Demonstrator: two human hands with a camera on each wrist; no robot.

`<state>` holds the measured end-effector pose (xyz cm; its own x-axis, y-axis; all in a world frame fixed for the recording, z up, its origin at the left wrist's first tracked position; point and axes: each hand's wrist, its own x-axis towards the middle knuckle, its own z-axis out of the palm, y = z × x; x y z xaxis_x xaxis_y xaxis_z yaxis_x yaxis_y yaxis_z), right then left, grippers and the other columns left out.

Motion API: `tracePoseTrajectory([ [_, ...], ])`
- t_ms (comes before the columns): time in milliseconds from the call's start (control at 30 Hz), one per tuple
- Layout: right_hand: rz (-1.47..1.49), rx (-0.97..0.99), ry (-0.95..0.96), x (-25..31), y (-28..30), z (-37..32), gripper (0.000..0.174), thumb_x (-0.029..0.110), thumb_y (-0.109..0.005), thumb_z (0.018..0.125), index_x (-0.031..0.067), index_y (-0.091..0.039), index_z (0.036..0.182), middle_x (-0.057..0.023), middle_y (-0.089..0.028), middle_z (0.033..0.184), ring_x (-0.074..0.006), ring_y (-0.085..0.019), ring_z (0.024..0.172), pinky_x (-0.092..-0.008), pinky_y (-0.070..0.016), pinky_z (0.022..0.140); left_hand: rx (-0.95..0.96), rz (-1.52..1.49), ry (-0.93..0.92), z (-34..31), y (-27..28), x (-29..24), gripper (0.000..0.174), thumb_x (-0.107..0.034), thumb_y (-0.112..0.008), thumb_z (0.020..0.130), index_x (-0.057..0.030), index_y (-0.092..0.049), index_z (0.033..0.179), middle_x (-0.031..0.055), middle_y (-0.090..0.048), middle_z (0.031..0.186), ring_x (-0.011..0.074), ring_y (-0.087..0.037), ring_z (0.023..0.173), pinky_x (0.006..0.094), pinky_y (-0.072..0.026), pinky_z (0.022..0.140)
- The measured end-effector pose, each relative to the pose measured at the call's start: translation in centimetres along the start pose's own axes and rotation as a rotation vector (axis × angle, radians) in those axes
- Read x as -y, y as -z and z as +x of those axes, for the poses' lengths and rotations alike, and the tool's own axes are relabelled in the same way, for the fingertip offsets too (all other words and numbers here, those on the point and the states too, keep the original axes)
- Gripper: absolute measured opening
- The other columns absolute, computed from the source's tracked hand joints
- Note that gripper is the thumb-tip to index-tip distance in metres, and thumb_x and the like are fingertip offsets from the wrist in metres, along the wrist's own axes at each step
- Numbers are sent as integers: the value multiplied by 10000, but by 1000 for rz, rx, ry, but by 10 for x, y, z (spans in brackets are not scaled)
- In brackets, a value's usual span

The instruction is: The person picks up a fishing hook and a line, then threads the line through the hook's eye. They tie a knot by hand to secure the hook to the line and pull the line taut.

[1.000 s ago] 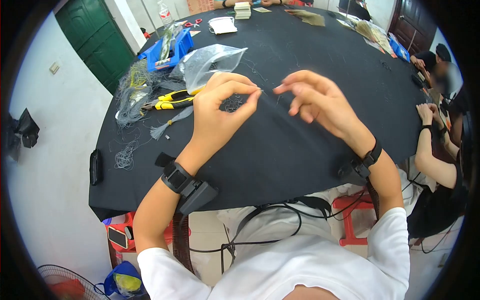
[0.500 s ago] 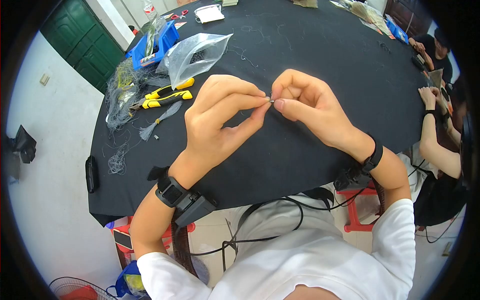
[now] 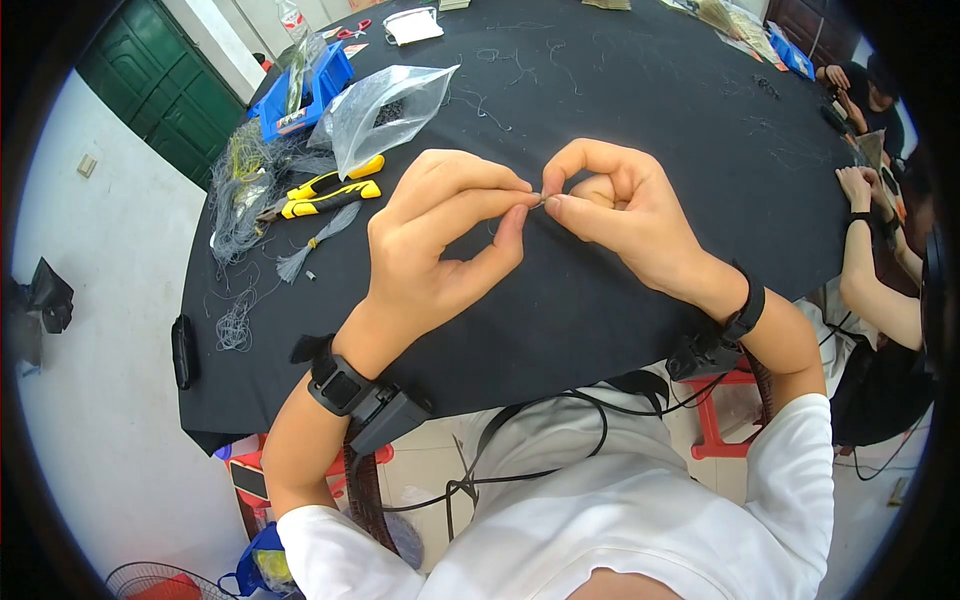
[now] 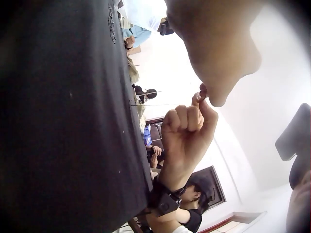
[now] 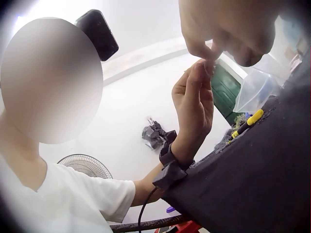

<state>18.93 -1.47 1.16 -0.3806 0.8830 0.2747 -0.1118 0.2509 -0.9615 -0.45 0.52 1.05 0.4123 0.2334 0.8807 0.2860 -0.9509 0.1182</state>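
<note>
Small metal piece (image 3: pixel 541 201) pinched between fingers (image 3: pixel 478 203) of left hand (image 3: pixel 435 250) and right hand (image 3: pixel 620 215); fingertips meeting, held above bench (image 3: pixel 650 110).

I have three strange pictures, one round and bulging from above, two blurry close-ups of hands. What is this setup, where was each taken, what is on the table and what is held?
No machine: a person works bare-handed, wearing one camera on the head and one on each wrist. The round picture is the head view: the left hand and right hand meet above a round table covered in black cloth, both pinching a tiny grey piece, too small to identify. Each close-up looks from one wrist across at the other hand. On the cloth lie yellow-handled pliers, a clear plastic bag, a blue plastic tray and tangled grey thread.
</note>
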Motion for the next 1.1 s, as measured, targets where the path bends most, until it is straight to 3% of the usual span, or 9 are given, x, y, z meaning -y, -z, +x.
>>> tracePoseTrajectory([
  [533, -17, -22, 8, -6, 0, 0, 89, 88, -593, 837, 9, -579, 876, 117, -352, 488, 31, -255, 444, -183, -188, 426, -1, -1, 32, 0, 0, -2, 213, 29, -724, 595, -38, -660, 787, 50, -623, 837, 196, -580, 736, 283, -460, 648],
  [767, -74, -79, 94, 1, -3, -2, 67, 58, -591, 823, 18, -572, 873, 116, -321, 489, 29, -244, 450, -181, -190, 434, -78, 20, -16, -1, 2, 0, 229, 25, -730, 591, -43, -666, 800, 48, -630, 857, 194, -583, 750, 279, -458, 658],
  [867, -168, -74, 155, 1, -5, -5, 62, 38, -588, 804, 28, -570, 862, 113, -291, 485, 24, -228, 452, -182, -186, 439, -123, -7, 105, 0, -2, -10, 255, 25, -729, 584, -50, -667, 820, 49, -628, 876, 193, -580, 774, 279, -455, 665],
  [967, -230, -72, 204, 0, -7, -7, 68, 27, -588, 786, 35, -570, 851, 108, -267, 480, 19, -215, 455, -184, -180, 444, -30, 24, 73, -1, 3, -13, 270, 66, -697, 609, -6, -661, 867, 103, -622, 960, 200, -582, 868, 279, -456, 736],
  [1100, -277, -85, 266, -4, -7, -7, 76, 25, -594, 774, 40, -574, 846, 103, -255, 477, 15, -207, 455, -188, -176, 446, -30, 29, 62, -3, 1, -10, 224, 57, -695, 607, -12, -645, 815, 89, -615, 935, 195, -571, 857, 275, -450, 729],
])
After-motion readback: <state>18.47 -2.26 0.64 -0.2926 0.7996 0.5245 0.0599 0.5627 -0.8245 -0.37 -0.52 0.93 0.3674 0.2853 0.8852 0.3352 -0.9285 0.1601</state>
